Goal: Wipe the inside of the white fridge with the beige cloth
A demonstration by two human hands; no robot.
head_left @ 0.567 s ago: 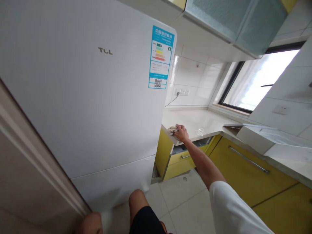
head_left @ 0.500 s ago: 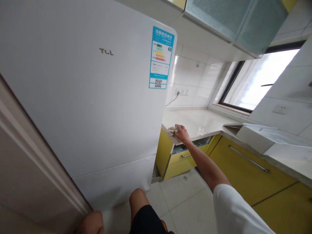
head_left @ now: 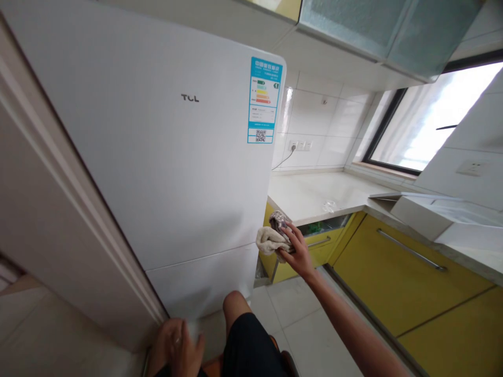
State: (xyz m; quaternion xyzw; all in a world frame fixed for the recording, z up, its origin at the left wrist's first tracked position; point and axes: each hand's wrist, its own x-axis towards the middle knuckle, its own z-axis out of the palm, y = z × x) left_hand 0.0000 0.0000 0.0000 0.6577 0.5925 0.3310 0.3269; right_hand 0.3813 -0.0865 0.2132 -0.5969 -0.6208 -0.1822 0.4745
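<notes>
Our right hand [head_left: 296, 251] has lifted the crumpled cloth [head_left: 269, 240] off the smooth counter [head_left: 310, 196], gripping it. Our left hand [head_left: 178, 348], fingers spread, hovers by the glossy fridge [head_left: 157, 173].

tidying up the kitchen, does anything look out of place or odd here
The drawer under the countertop, beside the fridge, stands partly open, unlike the shut yellow cabinet front next to it. A small crumpled clear scrap lies on the countertop. The right hand holds a bunched cloth.
</notes>
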